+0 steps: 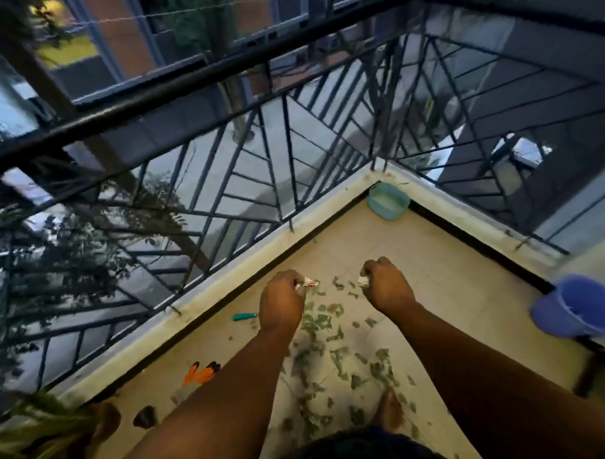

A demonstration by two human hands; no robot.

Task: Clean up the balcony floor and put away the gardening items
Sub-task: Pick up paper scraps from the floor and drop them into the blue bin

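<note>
On a tiled balcony floor (433,293) strewn with cut green leaves (318,325), a person holds both arms out over the mess, the left hand (283,300) pinching a small white-and-red scrap (308,283) and the right hand (387,283) curled round a small white piece (363,280); what the pieces are cannot be told, nor whether anything joins them. The hands are apart, both above the floor's middle. The step appears to be opening or tearing something to gather the clippings; done well, it means keeping a firm pinch on each side and pulling evenly over the leaf pile so nothing falls elsewhere. Counted: one teal tub (388,201) in the far corner, one blue bucket (578,305) at the right edge, one teal-handled tool (244,316) near the left edge, one orange glove (200,373) by the near left edge, leaves too many to count
</note>
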